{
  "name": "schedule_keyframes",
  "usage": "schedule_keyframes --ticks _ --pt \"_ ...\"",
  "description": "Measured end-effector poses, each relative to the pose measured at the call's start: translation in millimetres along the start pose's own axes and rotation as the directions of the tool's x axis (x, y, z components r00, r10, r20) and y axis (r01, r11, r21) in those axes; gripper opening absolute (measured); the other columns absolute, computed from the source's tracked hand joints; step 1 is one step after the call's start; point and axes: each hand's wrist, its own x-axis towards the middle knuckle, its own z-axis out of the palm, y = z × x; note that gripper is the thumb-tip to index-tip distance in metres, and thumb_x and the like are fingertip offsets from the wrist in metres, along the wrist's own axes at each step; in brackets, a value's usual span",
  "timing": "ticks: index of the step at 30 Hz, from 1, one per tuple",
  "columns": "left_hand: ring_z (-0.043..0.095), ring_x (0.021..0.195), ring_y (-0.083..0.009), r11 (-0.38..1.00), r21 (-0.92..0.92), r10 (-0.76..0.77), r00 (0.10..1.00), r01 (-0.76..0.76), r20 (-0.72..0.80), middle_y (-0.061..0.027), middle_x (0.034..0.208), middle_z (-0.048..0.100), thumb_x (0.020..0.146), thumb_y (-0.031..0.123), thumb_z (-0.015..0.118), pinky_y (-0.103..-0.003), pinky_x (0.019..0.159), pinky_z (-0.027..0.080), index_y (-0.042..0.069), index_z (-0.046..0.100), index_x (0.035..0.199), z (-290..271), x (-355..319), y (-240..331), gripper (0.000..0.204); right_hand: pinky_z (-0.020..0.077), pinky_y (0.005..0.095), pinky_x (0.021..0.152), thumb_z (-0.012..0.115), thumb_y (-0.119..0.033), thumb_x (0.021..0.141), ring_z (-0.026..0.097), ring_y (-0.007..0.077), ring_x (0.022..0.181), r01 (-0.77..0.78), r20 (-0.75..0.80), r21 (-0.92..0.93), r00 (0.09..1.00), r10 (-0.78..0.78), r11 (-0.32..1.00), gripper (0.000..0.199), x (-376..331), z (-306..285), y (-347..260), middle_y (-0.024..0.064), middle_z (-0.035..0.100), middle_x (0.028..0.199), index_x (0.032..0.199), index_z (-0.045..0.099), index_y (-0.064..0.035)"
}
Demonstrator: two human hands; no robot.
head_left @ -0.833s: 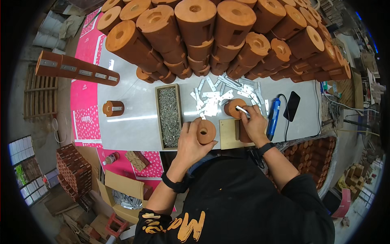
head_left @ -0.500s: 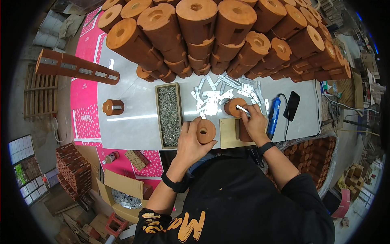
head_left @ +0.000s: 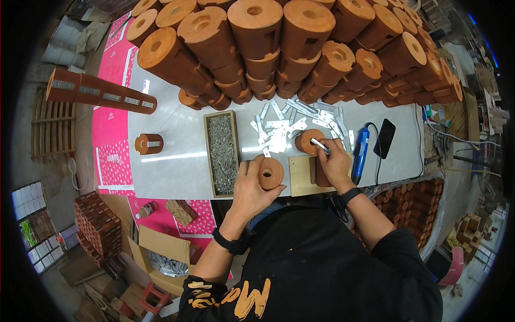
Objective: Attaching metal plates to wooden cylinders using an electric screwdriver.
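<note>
My left hand (head_left: 251,186) grips a brown clay cylinder (head_left: 270,173) with a centre hole, held at the table's near edge. My right hand (head_left: 333,159) pinches a small flat metal plate (head_left: 319,145) over a second brown cylinder (head_left: 308,140) that stands on the table. A small wooden board (head_left: 299,174) lies between the two hands. Several loose metal plates (head_left: 281,131) are scattered just beyond the hands.
A long wooden tray of nails (head_left: 222,152) lies left of my left hand. A blue power tool (head_left: 360,156) and a black phone (head_left: 384,138) lie to the right. Stacked brown cylinders (head_left: 279,48) fill the far side. One cylinder (head_left: 148,144) stands alone at left.
My right hand has shifted the metal plate slightly over the far cylinder. My left hand keeps hold of the near cylinder.
</note>
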Motion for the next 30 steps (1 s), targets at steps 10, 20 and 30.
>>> schedule_keyframes --ticks 10,20,30 --pt "0.061 0.106 -0.0389 1.000 0.017 -0.022 0.999 0.021 0.037 -0.0194 0.115 0.056 0.065 0.025 0.094 -0.045 0.091 0.053 0.001 0.054 0.137 -0.5 1.8 4.5 0.086 0.0535 0.0438 0.064 0.071 -0.031 0.094 0.068 0.0312 0.077 -0.003 -0.049 0.047 0.999 0.006 0.999 0.013 -2.8 5.6 0.4 0.0024 0.063 0.095 0.103 0.070 -0.0213" --pt "0.061 0.105 -0.0391 1.000 0.007 -0.017 0.999 0.017 0.030 -0.0198 0.115 0.055 0.064 0.024 0.094 -0.045 0.091 0.053 0.001 0.053 0.137 0.9 -0.7 5.4 0.087 0.0534 0.0457 0.064 0.068 -0.031 0.094 0.067 0.0325 0.078 -0.024 -0.011 0.006 1.000 0.024 1.000 0.014 -4.2 4.7 -1.5 0.0034 0.062 0.096 0.104 0.069 -0.0209" --pt "0.061 0.105 -0.0393 1.000 -0.002 -0.020 1.000 0.020 0.020 -0.0200 0.115 0.056 0.064 0.023 0.094 -0.045 0.091 0.053 0.000 0.053 0.137 0.4 -1.8 4.6 0.087 0.0534 0.0451 0.064 0.068 -0.030 0.094 0.067 0.0322 0.077 -0.008 -0.017 0.005 1.000 0.008 1.000 0.014 -3.0 5.7 0.4 0.0036 0.062 0.096 0.104 0.069 -0.0202"
